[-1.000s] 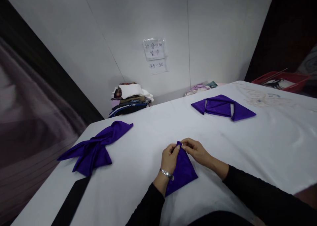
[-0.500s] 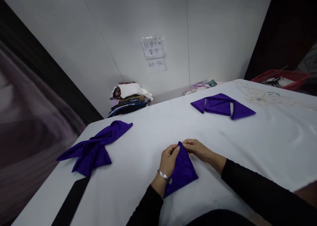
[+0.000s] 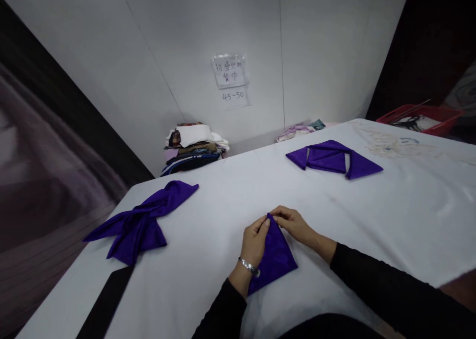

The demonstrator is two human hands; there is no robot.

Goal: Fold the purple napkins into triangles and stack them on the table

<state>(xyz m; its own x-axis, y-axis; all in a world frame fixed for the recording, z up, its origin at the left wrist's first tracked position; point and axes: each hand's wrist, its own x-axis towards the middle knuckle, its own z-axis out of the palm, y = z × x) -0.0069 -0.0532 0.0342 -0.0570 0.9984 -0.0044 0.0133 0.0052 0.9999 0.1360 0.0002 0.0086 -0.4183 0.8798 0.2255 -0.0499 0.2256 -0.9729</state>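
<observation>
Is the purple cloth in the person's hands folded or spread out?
Folded: the purple cloth shows as a compact pointed shape with straight edges, its tip between the left hand and right hand.

On the pale grey, flat-panelled wall (image 3: pixel 323 56), at 12 o'clock in the head view, hangs a white, rectangular paper sheet (image 3: pixel 229 72), handwritten in dark strokes with two lines of Chinese characters, 折叠织物 above 餐巾. Directly at its 6 o'clock, a smaller white, rectangular paper slip (image 3: pixel 236 97) bears, in similar dark strokes, the handwritten number range 45-50
</observation>
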